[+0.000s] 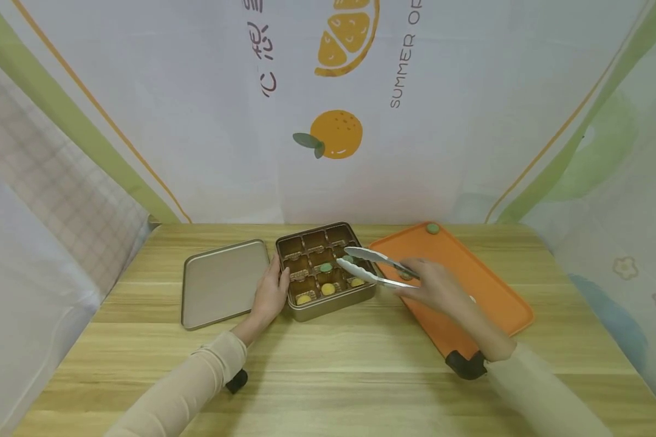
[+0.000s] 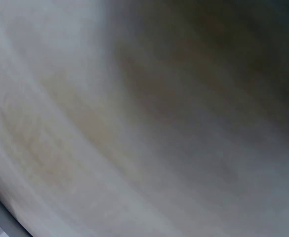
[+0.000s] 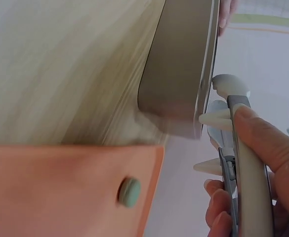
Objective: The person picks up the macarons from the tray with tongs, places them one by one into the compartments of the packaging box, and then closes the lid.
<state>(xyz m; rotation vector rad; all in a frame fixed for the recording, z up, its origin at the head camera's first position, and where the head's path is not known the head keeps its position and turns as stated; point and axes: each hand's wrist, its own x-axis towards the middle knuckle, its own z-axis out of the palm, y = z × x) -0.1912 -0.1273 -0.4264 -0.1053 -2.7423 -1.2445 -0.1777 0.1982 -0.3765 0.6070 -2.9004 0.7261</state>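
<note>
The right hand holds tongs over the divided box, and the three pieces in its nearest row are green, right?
Not green: the head view shows the three pieces in the nearest row are yellow. The right hand holds tongs over the divided box.

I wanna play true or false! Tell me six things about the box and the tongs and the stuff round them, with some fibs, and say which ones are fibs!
1. The right grip holds the tongs. True.
2. The box has only green pieces in it. False: three yellow pieces sit in the row nearest the person.
3. The left grip is at the left side of the box. True.
4. The orange tray is left of the box. False: the orange tray is on the right.
5. A green piece lies on the far end of the orange tray. True.
6. The lid covers the box. False: the metal lid lies on the table.
</note>
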